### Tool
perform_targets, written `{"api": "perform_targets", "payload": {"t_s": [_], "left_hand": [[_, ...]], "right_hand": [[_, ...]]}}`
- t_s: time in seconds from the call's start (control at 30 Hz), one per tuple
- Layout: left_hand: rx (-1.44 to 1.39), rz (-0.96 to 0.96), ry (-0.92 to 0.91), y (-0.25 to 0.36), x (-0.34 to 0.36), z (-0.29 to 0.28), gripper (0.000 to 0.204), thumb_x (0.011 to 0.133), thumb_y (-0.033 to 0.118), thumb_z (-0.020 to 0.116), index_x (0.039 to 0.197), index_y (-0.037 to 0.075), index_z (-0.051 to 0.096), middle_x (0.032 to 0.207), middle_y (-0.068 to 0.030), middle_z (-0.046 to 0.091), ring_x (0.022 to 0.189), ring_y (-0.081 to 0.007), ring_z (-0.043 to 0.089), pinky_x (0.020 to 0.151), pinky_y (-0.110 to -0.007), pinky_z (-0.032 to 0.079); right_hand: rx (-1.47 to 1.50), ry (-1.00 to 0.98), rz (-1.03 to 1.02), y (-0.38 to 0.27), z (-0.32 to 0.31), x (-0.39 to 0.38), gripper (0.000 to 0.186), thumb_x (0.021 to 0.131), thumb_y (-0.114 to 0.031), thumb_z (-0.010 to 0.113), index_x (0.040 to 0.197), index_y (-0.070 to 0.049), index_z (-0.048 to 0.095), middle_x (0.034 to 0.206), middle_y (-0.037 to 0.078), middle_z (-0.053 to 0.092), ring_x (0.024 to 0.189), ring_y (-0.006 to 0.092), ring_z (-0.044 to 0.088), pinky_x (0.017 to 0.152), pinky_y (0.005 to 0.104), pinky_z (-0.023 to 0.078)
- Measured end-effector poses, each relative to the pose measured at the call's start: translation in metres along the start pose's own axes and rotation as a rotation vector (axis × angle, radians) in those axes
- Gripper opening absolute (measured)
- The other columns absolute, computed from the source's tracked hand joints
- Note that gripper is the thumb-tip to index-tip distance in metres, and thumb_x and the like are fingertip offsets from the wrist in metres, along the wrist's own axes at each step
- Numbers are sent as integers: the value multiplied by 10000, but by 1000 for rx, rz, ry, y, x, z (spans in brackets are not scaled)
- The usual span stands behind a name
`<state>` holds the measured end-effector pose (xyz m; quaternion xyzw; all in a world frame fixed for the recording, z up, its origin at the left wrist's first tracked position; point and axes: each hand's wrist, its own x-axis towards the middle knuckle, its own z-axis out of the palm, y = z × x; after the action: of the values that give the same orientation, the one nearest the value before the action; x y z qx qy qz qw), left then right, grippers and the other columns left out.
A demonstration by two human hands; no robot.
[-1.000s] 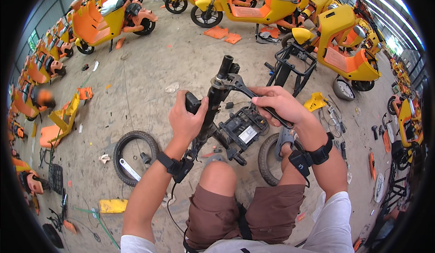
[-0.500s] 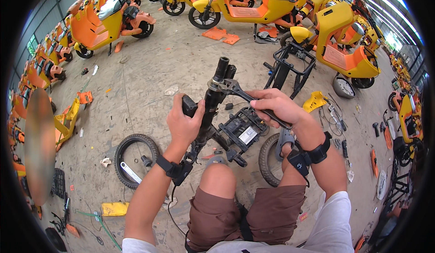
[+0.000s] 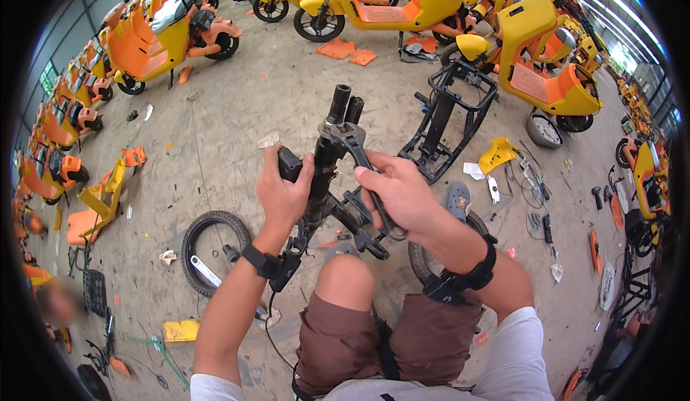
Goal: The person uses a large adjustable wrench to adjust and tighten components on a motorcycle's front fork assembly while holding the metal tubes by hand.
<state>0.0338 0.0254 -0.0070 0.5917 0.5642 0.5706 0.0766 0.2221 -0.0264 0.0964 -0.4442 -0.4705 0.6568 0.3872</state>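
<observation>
Over the bare concrete floor (image 3: 237,128), the black frame (image 3: 323,174) stands right in front of the person's knees, likely so that both hands can reach its tube; that tube leans, its top pointing away and slightly rightward. The long wrench (image 3: 358,154) sits at the tube's upper end, apparently gripped far down its handle for leverage; its long axis slants from the head, at upper left, down and rightward toward the person. The right hand (image 3: 399,196) is closed around that handle. The left hand (image 3: 282,192) curls around a black block (image 3: 290,164) beside the tube, perhaps as a steadying hold; whether the block joins the frame I cannot tell. Smallest is the metal collar (image 3: 331,131), under the wrench's head.
</observation>
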Motion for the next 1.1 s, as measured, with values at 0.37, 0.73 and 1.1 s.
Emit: {"api": "perform_targets", "payload": {"t_s": [0.37, 0.73, 1.1], "left_hand": [[-43, -120, -370, 24, 7, -26, 458, 844, 299, 669, 1162, 24, 489, 1027, -181, 596, 956, -261, 577, 839, -358, 453], [-306, -48, -206, 68, -28, -88, 368, 894, 126, 554, 1228, -17, 490, 1247, -175, 544, 1180, -282, 505, 1002, -348, 365], [-758, -805, -180, 103, -38, -176, 225, 997, 246, 424, 1034, 38, 499, 494, 58, 261, 428, -78, 355, 563, -288, 479]], "right_hand": [[181, 280, -258, 50, 24, -72, 566, 927, -168, 543, 1410, 8, 305, 618, 33, 543, 422, 107, 498, 394, 245, 412], [121, 306, -248, 1, -6, -77, 410, 894, -124, 531, 1273, 18, 472, 670, 40, 560, 438, 96, 496, 409, 225, 399], [195, 218, -439, 24, -12, -14, 552, 900, -50, 488, 1419, -16, 304, 854, 135, 634, 488, 141, 587, 420, 244, 440]]}}
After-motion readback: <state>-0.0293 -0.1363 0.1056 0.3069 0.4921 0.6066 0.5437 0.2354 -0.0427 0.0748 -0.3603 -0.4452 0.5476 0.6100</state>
